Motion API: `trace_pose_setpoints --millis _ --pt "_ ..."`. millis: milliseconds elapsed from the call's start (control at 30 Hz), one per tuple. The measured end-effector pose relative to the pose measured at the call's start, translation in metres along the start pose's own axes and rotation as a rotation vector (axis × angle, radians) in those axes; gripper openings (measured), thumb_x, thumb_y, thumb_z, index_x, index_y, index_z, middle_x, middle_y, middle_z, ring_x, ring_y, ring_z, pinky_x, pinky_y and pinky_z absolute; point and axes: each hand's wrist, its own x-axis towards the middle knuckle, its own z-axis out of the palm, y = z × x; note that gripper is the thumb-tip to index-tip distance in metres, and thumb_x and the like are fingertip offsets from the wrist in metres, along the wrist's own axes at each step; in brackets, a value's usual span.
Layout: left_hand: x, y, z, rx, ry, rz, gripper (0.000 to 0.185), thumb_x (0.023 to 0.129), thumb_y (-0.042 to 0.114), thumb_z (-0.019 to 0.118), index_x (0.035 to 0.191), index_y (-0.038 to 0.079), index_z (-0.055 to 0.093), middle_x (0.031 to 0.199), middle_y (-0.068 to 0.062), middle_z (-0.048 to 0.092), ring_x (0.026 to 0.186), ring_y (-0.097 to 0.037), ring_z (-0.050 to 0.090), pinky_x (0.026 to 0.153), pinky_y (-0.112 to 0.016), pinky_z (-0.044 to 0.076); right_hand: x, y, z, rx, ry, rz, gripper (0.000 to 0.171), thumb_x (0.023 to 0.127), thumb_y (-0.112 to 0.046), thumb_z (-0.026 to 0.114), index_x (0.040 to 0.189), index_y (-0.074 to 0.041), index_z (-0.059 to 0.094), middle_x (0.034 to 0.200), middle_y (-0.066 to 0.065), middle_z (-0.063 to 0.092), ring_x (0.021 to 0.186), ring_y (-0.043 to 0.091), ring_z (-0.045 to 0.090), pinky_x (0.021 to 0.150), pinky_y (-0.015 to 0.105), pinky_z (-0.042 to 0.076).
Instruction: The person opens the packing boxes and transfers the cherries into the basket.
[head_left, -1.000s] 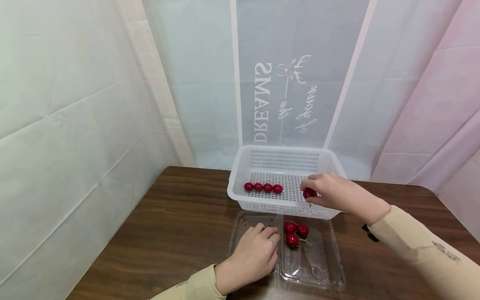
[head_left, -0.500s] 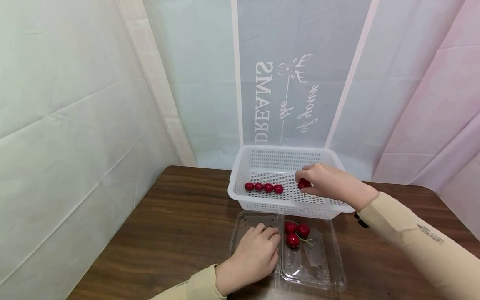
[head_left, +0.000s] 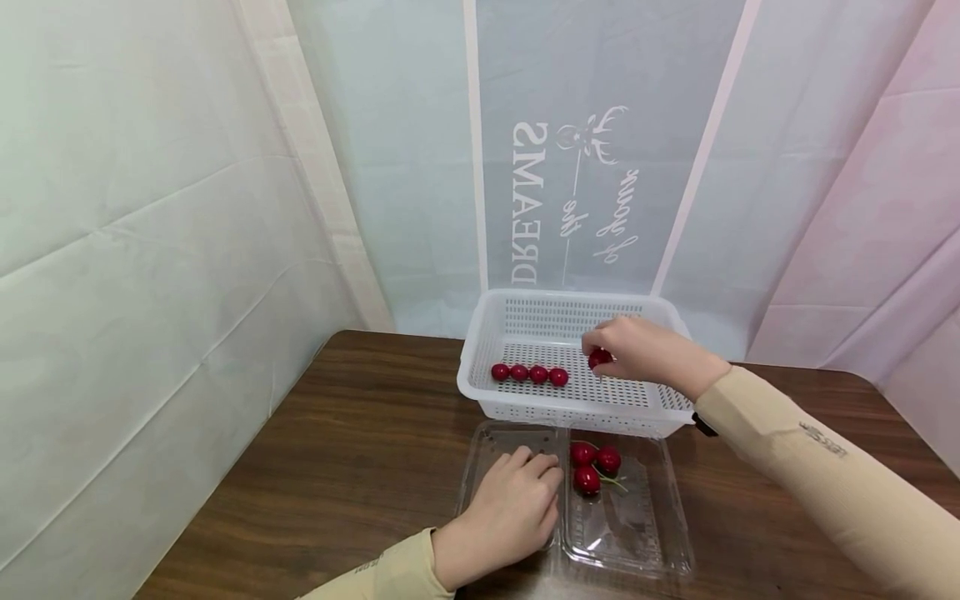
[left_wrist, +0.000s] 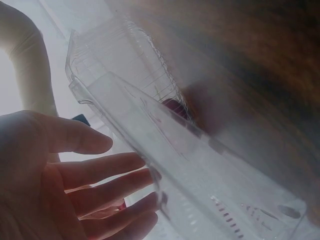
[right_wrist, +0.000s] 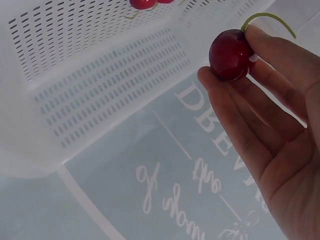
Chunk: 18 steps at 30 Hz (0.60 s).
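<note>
My right hand [head_left: 637, 350] pinched a cherry [head_left: 599, 359] by my fingertips over the white basket [head_left: 480, 333], right of the row of four cherries [head_left: 528, 373]; my left hand [head_left: 513, 508] lay flat, fingers relaxed, on the clear box [head_left: 645, 533] on the table [head_left: 337, 433]

Left hand [left_wrist: 55, 175] fingers [left_wrist: 107, 170] touching clear clamshell [left_wrist: 165, 145].

Right hand [head_left: 637, 350]: arm stretched toward 12 o'clock, fingertips [right_wrist: 235, 75] pinched together, pointing to 9 o'clock.
Left hand [head_left: 517, 508]: palm down, fingers [left_wrist: 115, 167] straight and lying flat, forearm low.
</note>
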Motion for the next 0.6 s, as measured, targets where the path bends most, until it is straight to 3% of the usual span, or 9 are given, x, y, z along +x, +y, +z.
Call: trace_pose_setpoints --millis 600 --pt "0.001 -0.001 0.001 0.002 -0.019 0.001 0.019 0.078 0.023 0.065 0.094 0.014 0.070 0.106 0.001 0.068 0.089 -0.016 0.057 0.064 -0.025 0.043 0.025 0.014 0.012 0.038 -0.055 0.018 0.013 0.076 -0.008 0.074 0.075 -0.012 0.062 0.068 -0.005 0.059 0.058 0.004 0.047 0.057 0.021 0.043"
